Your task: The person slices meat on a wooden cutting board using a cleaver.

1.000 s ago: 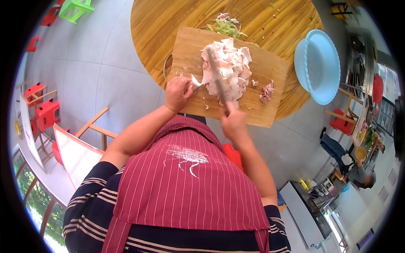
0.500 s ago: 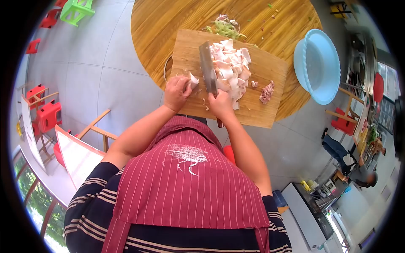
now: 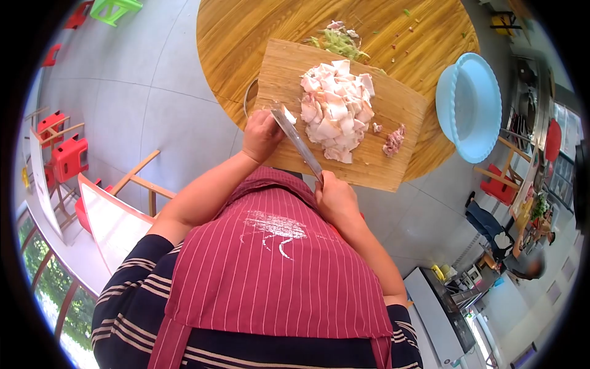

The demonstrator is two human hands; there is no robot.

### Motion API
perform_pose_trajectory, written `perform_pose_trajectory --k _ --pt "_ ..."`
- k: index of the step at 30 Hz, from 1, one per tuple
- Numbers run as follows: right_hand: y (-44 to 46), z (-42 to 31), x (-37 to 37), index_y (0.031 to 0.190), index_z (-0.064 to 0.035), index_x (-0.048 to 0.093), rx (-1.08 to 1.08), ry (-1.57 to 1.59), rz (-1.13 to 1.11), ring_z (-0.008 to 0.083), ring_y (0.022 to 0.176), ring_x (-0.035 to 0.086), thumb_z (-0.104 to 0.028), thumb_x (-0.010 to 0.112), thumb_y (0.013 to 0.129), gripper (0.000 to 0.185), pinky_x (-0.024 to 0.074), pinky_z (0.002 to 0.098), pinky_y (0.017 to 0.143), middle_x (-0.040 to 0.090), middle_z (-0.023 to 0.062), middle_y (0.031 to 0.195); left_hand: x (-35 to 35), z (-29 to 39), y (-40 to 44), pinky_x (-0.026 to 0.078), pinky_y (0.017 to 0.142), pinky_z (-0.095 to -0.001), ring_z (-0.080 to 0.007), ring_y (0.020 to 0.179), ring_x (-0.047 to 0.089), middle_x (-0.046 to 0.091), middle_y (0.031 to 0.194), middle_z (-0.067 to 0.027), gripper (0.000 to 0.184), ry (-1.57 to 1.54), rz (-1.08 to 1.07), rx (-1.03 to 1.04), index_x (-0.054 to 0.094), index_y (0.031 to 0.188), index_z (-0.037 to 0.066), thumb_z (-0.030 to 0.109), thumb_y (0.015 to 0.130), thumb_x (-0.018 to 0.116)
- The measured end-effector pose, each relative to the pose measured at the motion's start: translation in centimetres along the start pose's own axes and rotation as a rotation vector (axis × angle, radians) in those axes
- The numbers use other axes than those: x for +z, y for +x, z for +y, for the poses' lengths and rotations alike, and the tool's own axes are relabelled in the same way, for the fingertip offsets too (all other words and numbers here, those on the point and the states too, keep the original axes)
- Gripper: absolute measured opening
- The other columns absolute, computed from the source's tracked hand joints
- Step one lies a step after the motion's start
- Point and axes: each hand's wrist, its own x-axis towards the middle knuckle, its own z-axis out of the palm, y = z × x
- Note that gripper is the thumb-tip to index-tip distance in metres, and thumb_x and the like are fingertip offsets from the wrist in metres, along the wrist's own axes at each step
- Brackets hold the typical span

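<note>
- Grips the knife (image 3: 298, 146) by its handle with the right hand (image 3: 337, 195), just off the edge of the board (image 3: 393, 101) at 6 o'clock, fingers closed around it.
- Points the blade toward 11 o'clock, over the board, with its far end just beside the left hand (image 3: 262, 133).
- Bends the left fingers at about 8 o'clock of the board; cannot tell whether gripping something.
- Has a small white piece (image 3: 289, 116) just beside the blade, on its 2 o'clock side.
- Has the pile (image 3: 338, 114) of pale cut pieces in the middle of the board.
- Has pink bits (image 3: 394, 140) on the board at 4 o'clock.
- Has green scraps (image 3: 340, 44) on the table (image 3: 258, 37) at 12 o'clock, and a blue basin (image 3: 476, 104) at 3 o'clock.
</note>
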Motion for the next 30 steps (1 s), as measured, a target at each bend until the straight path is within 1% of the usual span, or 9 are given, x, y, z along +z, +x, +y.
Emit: perform_pose_trajectory --k 5,8,12,14,19,23,25,27,30 --pt "0.8 -0.6 -0.1 0.102 -0.0033 0.055 0.030 -0.020 -0.031 0.0440 0.077 0.061 -0.020 0.052 0.088 0.022 0.0475 0.0528 0.071 0.064 0.0249 0.082 0.1 -0.2 -0.2 0.046 0.070 -0.0398 -0.0302 0.079 0.056 0.059 0.085 -0.0102 0.034 -0.011 -0.040 -0.037 0.062 0.099 0.006 0.013 0.068 0.075" --pt "2.6 -1.1 0.2 0.099 -0.0020 0.055 -0.004 0.007 -0.040 0.0447 0.077 0.061 -0.018 0.051 0.088 0.020 0.0474 0.0534 0.071 0.063 0.0264 0.081 0.2 -0.2 0.3 0.044 0.068 -0.0396 -0.0300 0.077 0.054 0.057 0.082 -0.0084 0.031 -0.010 0.011 -0.005 0.060 0.096 0.007 0.014 0.068 0.072" --pt "6.9 -3.0 0.8 0.094 0.0002 0.055 -0.095 0.030 0.033 0.0454 0.077 0.061 -0.015 0.050 0.087 0.018 0.0475 0.0535 0.071 0.062 0.0286 0.080 -0.1 0.3 0.8 0.044 0.068 -0.0395 -0.0297 0.077 0.054 0.057 0.083 -0.0084 0.031 -0.016 0.008 0.010 0.060 0.096 0.006 0.013 0.068 0.070" --pt "7.8 -3.2 1.1 0.094 0.0007 0.055 -0.145 0.031 0.064 0.0458 0.077 0.061 -0.014 0.049 0.087 0.017 0.0476 0.0534 0.071 0.062 0.0289 0.079 0.0 -0.1 0.6 0.043 0.068 -0.0395 -0.0294 0.078 0.054 0.057 0.084 -0.0085 0.029 0.003 -0.024 -0.021 0.060 0.096 0.006 0.012 0.068 0.068" --pt "3.7 0.6 1.8 0.095 0.0005 0.056 -0.061 0.089 0.022 0.0461 0.079 0.061 -0.014 0.050 0.086 0.018 0.0478 0.0531 0.071 0.062 0.0286 0.078 0.0 0.1 0.4 0.044 0.067 -0.0397 -0.0290 0.076 0.055 0.057 0.081 -0.0086 0.026 0.009 -0.008 -0.044 0.059 0.090 0.006 0.010 0.067 0.068" --pt "2.9 0.8 1.3 0.096 0.0004 0.056 0.033 0.046 -0.042 0.0461 0.079 0.061 -0.014 0.051 0.086 0.018 0.0478 0.0533 0.072 0.062 0.0290 0.079 -0.2 0.1 0.8 0.044 0.066 -0.0398 -0.0290 0.073 0.055 0.057 0.076 -0.0088 0.020 -0.032 -0.024 -0.025 0.057 0.083 0.007 0.007 0.066 0.068" --pt "5.9 -0.6 1.6 0.097 0.0002 0.056 -0.061 0.089 0.005 0.0465 0.079 0.061 -0.013 0.052 0.085 0.018 0.0477 0.0536 0.073 0.062 0.0294 0.078 -0.1 0.2 0.9 0.045 0.066 -0.0397 -0.0289 0.074 0.055 0.058 0.076 -0.0088 0.019 -0.015 -0.028 -0.002 0.057 0.082 0.007 0.007 0.066 0.068" --pt "8.8 -2.3 1.7 0.097 0.0002 0.055 -0.084 0.067 0.021 0.0465 0.079 0.061 -0.013 0.053 0.084 0.019 0.0478 0.0536 0.073 0.062 0.0293 0.078 -0.3 0.1 1.2 0.045 0.067 -0.0397 -0.0287 0.074 0.055 0.058 0.075 -0.0088 0.019 0.020 -0.028 0.030 0.057 0.081 0.006 0.008 0.066 0.068" --pt "9.1 -2.4 2.1 0.097 0.0006 0.055 -0.113 0.063 0.033 0.0453 0.080 0.062 -0.013 0.052 0.083 0.019 0.0487 0.0526 0.074 0.063 0.0286 0.081 -0.3 0.3 1.1 0.045 0.068 -0.0395 -0.0286 0.075 0.056 0.060 0.078 -0.0085 0.021 0.046 -0.058 0.002 0.058 0.085 0.006 0.008 0.067 0.068"
